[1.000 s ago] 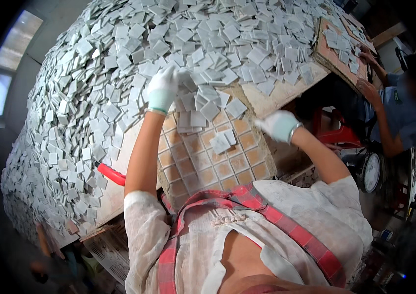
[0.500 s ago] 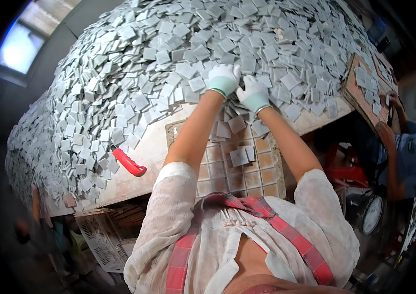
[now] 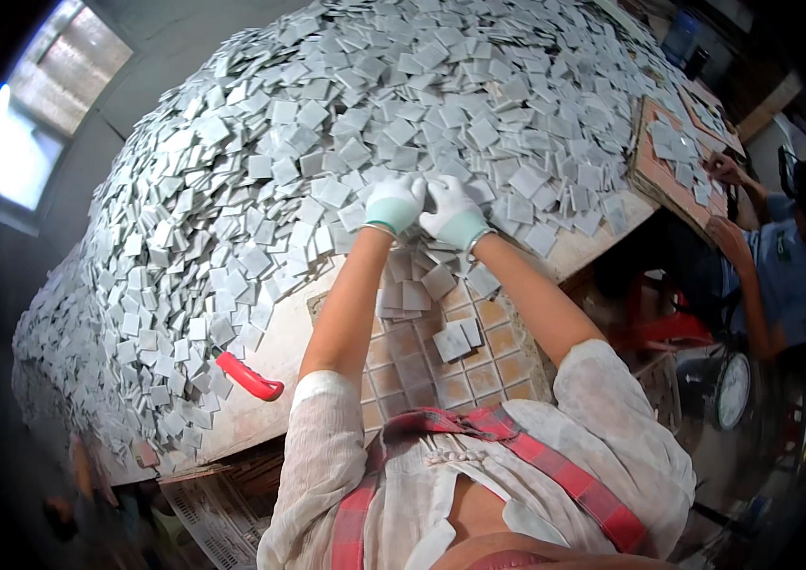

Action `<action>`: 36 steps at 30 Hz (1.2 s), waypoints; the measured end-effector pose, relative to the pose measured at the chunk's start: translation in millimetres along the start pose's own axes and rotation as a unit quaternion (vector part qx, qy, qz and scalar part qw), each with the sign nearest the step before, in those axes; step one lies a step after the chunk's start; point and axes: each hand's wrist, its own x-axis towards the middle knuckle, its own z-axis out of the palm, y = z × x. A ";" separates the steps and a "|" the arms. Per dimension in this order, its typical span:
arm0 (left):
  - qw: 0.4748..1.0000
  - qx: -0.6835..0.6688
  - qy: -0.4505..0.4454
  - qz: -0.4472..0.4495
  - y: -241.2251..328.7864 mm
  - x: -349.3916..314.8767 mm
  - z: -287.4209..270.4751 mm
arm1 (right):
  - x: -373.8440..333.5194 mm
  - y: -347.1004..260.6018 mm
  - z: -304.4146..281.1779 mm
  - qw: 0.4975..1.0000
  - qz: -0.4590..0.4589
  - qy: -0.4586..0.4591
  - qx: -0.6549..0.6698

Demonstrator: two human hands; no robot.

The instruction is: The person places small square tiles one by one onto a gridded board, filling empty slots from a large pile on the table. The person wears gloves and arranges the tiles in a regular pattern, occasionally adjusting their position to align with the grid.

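A big heap of small square grey-white tiles covers most of the table. Both my hands wear white knit gloves with pale green cuffs and meet at the heap's near edge. My left hand has its fingers curled down against the tiles. Close beside it, my right hand is curled too, its thumb side toward the left. Whatever lies under the fingers is hidden. Just below my wrists, a gridded tray with square cells bears several loose tiles, some spilling over its far edge.
A red-handled tool lies on the table left of my arm, its end among tiles. At right, a co-worker's hands are at a tile-covered board. A red stool and a round dial stand below.
The view has tilted, so the heap and tray shift in the picture. My gloved hands have drawn nearer to me along the heap's edge, still side by side and curled.
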 end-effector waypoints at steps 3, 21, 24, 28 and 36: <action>0.997 -0.066 0.023 0.023 -0.5 -22.5 -2.2 | -8.4 -18.5 -6.3 0.995 0.035 -0.079 -0.058; 0.912 -0.092 0.376 -0.138 -58.2 -192.6 -83.4 | 34.1 -65.8 -14.6 0.955 -0.210 -0.195 0.072; 0.946 0.039 0.259 -0.189 -107.3 -120.9 -46.3 | 106.9 -52.7 57.5 0.958 -0.279 0.013 -0.061; 0.905 0.136 0.283 -0.286 -80.6 -112.0 -20.2 | 85.9 -105.2 115.0 0.958 -0.162 0.093 -0.219; 0.886 -0.276 0.278 -0.249 -46.8 -151.2 -43.3 | 31.8 -103.5 60.6 0.917 -0.293 -0.253 -0.092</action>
